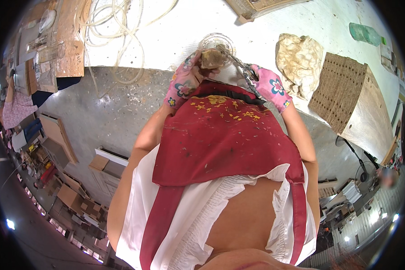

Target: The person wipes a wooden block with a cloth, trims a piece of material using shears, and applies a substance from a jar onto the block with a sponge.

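My left hand (184,84), in a pink flowered glove, is closed around a small brownish block (213,58) at the table's near edge. Just behind the block stands a clear round container (218,39); what it holds is hard to make out. My right hand (270,86), gloved the same way, grips a thin dark grey, strip-like thing (246,72) that slants up and left toward the block and the container. Its exact kind does not show. Both hands are close together in front of the red apron (225,135).
Loops of clear hose (117,27) lie at the back left, one hanging over the edge. To the right are a crumpled beige cloth (299,63), a stack of perforated boards (339,87) and a green plastic bottle (365,33). Another person (18,108) is at far left.
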Demonstrator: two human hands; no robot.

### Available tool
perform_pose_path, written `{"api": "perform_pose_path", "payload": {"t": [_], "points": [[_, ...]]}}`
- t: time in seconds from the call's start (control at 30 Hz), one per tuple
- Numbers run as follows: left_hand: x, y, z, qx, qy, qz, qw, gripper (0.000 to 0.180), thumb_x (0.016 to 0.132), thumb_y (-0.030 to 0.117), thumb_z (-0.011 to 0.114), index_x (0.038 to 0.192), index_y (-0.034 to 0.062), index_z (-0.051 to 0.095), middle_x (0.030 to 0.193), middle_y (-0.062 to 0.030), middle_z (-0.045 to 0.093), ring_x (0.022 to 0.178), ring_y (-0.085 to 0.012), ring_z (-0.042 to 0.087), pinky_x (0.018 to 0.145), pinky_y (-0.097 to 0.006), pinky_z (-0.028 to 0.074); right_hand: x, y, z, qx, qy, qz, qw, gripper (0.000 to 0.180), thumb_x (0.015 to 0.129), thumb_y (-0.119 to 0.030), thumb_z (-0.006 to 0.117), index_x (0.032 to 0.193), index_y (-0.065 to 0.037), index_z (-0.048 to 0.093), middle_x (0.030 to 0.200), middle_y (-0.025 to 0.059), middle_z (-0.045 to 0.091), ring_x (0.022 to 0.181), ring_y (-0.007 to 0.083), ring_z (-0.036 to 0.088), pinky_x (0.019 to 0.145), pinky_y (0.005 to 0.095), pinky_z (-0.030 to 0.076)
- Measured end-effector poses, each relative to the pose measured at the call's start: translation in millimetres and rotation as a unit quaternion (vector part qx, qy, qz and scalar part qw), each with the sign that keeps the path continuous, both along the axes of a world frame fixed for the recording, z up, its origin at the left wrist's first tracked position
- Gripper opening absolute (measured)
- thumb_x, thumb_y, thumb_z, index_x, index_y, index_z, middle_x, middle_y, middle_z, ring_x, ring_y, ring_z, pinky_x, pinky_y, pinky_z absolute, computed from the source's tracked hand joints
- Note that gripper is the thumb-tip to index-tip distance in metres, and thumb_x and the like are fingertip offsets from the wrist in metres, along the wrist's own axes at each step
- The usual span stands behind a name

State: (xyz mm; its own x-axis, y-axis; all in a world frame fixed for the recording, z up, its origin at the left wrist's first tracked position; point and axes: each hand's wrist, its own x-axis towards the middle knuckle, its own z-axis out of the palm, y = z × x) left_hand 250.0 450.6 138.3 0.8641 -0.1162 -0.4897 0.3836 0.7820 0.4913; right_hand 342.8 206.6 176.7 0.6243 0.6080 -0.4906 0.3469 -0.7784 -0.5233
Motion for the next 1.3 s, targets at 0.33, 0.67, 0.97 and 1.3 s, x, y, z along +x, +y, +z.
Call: {"api": "perform_pose_path", "payload": {"t": [0.33,0.67,0.97,1.3], "points": [[2,-2,16,0.006,-0.075,0.081,0.994,0.065,0.083,0.029,0.056,0.135,-0.0007,0.032,0.128,-0.0171,0.045,0.12,-0.0312,0.046,0.099,-0.037,0.042,-12,5,30,0.031,-0.023,-0.022,0.999,0.043,0.078,-0.031,0.062,0.111,-0.003,0.054,0.098,0.0185,0.061,0.087,0.0361,0.059,0.076,0.0412,0.048],[-1,1,-8,-0.125,-0.084,0.088,0.985,0.05,0.083,0.002,0.059,0.13,0.001,0.041,0.124,-0.0136,0.051,0.109,-0.0228,0.055,0.082,-0.025,0.051,-21,18,36,-0.001,-0.204,0.019,0.979,0.06,0.071,-0.042,0.069,0.111,-0.003,0.05,0.101,0.0183,0.056,0.094,0.034,0.054,0.079,0.041,0.044],[-1,-8,-2,-0.022,-0.046,0.073,0.996,0.046,0.085,0.002,0.059,0.127,0.0022,0.042,0.119,-0.0143,0.054,0.106,-0.0241,0.057,0.077,-0.022,0.054,-12,16,30,0.073,-0.224,0.013,0.972,0.052,0.066,-0.04,0.073,0.1,-0.004,0.056,0.091,0.0141,0.06,0.086,0.0313,0.057,0.073,0.041,0.047],[-13,-6,-19,0.007,-0.046,0.024,0.999,0.04,0.087,0.012,0.059,0.124,0.0018,0.047,0.117,-0.0114,0.056,0.105,-0.0206,0.057,0.094,-0.035,0.047,-15,1,9,0.056,-0.215,0.033,0.974,0.039,0.07,-0.038,0.071,0.094,-0.01,0.059,0.082,0.009,0.063,0.076,0.028,0.062,0.067,0.0387,0.05]]}}
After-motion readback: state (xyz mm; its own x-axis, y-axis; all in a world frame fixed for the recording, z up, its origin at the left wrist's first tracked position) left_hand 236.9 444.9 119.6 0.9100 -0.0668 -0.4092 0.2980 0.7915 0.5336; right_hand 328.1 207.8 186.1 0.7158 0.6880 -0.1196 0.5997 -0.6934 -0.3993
